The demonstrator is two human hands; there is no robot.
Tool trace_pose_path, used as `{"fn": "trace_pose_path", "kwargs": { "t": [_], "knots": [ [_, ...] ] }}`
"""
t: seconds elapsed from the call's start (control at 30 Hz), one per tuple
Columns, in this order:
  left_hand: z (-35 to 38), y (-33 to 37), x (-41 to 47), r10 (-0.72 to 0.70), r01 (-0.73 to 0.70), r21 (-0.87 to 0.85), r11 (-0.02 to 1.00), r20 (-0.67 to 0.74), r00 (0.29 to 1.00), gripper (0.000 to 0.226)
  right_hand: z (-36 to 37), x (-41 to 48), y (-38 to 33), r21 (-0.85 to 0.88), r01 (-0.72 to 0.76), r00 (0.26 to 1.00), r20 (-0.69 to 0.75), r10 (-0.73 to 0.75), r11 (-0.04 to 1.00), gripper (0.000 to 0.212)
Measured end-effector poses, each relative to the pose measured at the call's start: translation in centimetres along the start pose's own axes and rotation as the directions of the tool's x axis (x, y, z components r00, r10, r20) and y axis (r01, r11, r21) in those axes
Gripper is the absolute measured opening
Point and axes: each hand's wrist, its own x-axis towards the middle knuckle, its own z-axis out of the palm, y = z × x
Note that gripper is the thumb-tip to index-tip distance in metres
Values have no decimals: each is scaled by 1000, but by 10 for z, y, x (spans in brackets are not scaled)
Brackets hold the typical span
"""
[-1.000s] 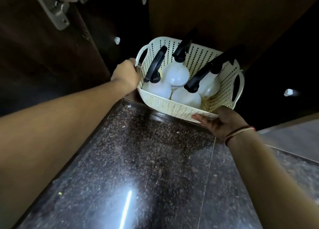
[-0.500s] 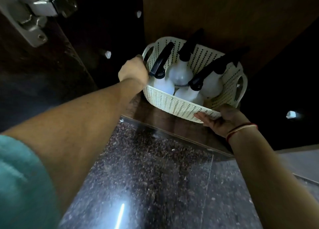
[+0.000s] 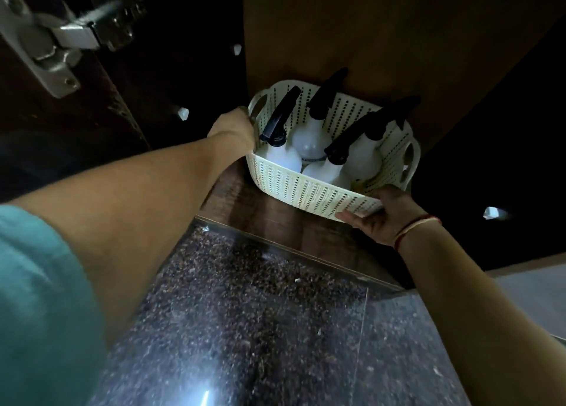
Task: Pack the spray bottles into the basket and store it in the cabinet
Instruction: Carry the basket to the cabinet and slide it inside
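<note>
Head view: a cream perforated basket (image 3: 309,188) sits on the wooden cabinet shelf (image 3: 245,203), holding four white spray bottles (image 3: 306,139) with black triggers. The left hand (image 3: 234,130) curls around the basket's left handle; the right hand (image 3: 384,218) grips its near right corner. Speckled floor (image 3: 245,329) lies below the basket.

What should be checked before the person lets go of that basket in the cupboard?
1. Basket fully on the cabinet floor, past the edge: ok.
2. All four spray bottles inside the basket: ok.
3. Bottles upright: not ok, their black tops lean.
4. Left hand on the left rim: ok.
5. Right hand at the near right corner: ok.
6. Room behind the basket: cannot tell, too dark.
</note>
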Motion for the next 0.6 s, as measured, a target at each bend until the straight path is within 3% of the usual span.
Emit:
{"fn": "trace_pose_path", "kwargs": {
  "t": [0.07, 0.13, 0.2, 0.3, 0.4, 0.5, 0.6],
  "knots": [
    [-4, -2, -9, -25, 25, -151, 988, 5, 1000, 36, -4, -12, -1, -20, 1, 1000, 5, -1, 1000, 42],
    [-7, -7, -30, -36, 23, -244, 969, -49, 998, 42, -6, -30, 2, -67, 4, 1000, 1, -4, 998, 35],
    [-9, -16, -62, -41, 21, -275, 961, -68, 997, 44, -4, -56, 10, -72, -31, 999, -22, 29, 997, 29],
    [-17, -32, -116, 3, -18, -283, 959, -53, 999, 38, 3, -95, 35, -164, -143, 988, -89, 129, 976, 39],
    [-37, -48, -164, 75, -80, -246, 966, -28, 997, 38, 19, -131, 62, -291, -210, 976, -118, 183, 933, 62],
    [-69, -70, -210, 95, -88, -98, 991, 71, 993, 37, 44, -174, 86, -388, -258, 965, -62, 254, 885, 48],
    [-118, -92, -253, 74, -95, 94, 991, 208, 975, 37, 75, -219, 102, -487, -289, 944, 1, 331, 824, 52]
  ]
}}
